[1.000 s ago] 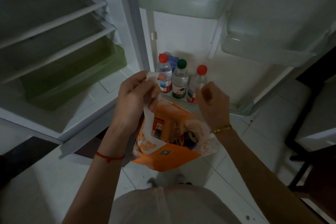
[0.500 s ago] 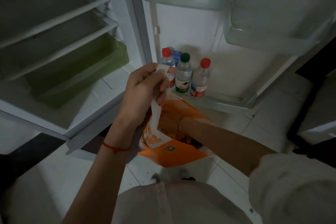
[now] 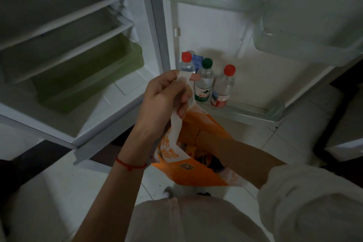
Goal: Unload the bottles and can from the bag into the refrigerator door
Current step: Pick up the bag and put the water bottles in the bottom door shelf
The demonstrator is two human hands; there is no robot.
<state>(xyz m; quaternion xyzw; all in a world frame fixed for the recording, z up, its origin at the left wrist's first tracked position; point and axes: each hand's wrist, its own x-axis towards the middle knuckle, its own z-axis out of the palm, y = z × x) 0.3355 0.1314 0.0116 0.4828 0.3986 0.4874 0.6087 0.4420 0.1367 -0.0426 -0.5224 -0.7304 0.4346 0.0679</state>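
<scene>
Left hand [image 3: 165, 96] gripping bag [image 3: 196, 173] handle, right hand buried inside bag

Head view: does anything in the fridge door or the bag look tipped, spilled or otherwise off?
Nothing stands out. Three bottles stand upright in the bottom door shelf, with no spill visible. The left hand holds up the orange bag by its handle; the right hand is hidden inside it.

Thin, crinkly plastic bag [image 3: 193, 175], orange and white, slightly glossy; clear smooth plastic bottles [image 3: 204, 82] with paper-looking labels and matt caps; translucent plastic door shelf [image 3: 253, 113]; glossy floor tiles [image 3: 59, 192]; soft matt cloth sleeve [image 3: 314, 198]; red thread bracelet [image 3: 129, 165].
</scene>
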